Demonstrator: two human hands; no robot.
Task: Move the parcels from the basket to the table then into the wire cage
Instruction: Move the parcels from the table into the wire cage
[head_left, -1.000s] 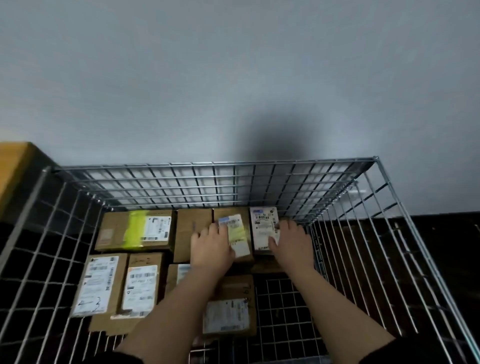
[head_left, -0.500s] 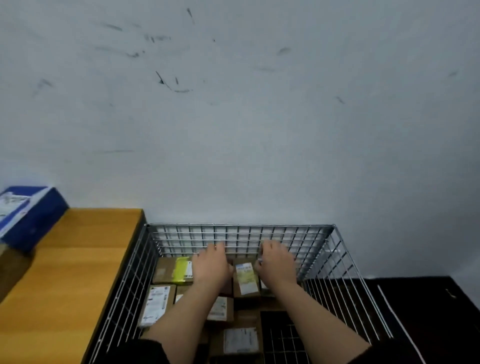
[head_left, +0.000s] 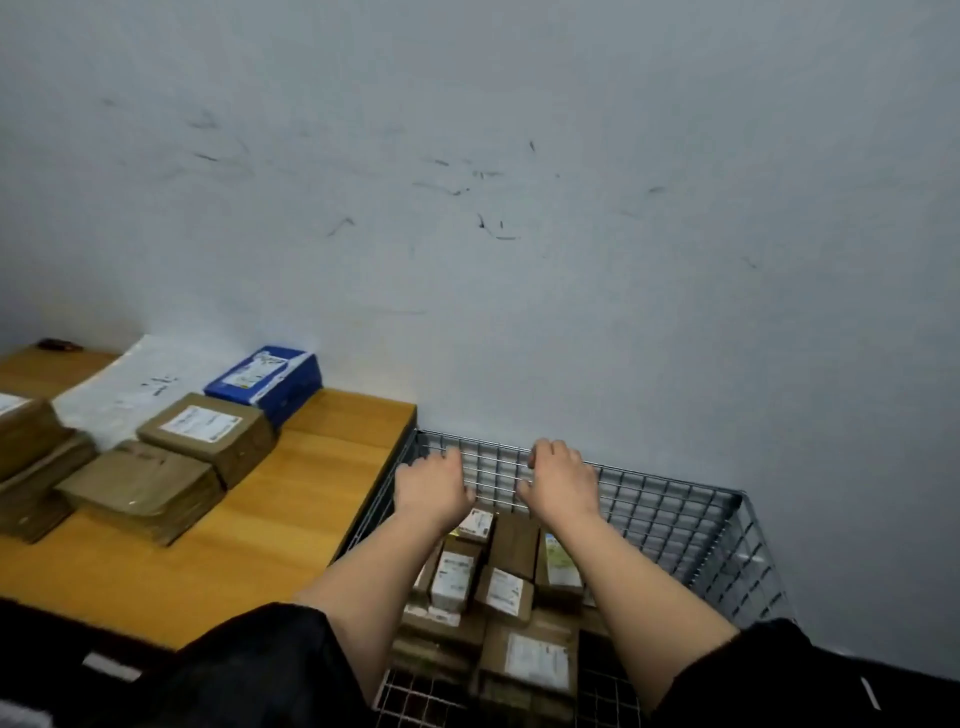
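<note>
The wire cage (head_left: 675, 519) stands at the lower right against the wall, with several brown labelled parcels (head_left: 511, 590) lying flat inside. My left hand (head_left: 431, 483) and my right hand (head_left: 561, 480) hover above the cage near its far rim, palms down, fingers loosely bent, holding nothing. The wooden table (head_left: 291, 519) lies to the left. On it sit a brown parcel with a white label (head_left: 208, 431), a flatter brown parcel (head_left: 140, 488) and a blue box (head_left: 265, 379). No basket is in view.
A white mailer bag (head_left: 124, 395) lies on the table behind the brown parcels, and more brown parcels (head_left: 26, 452) stack at the left edge. A scuffed grey wall rises behind everything. Dark floor shows right of the cage.
Both hands have lifted off the parcels in the cage and now hover near its far rim. The view has swung up and left, so the table and its parcels have come into sight.
</note>
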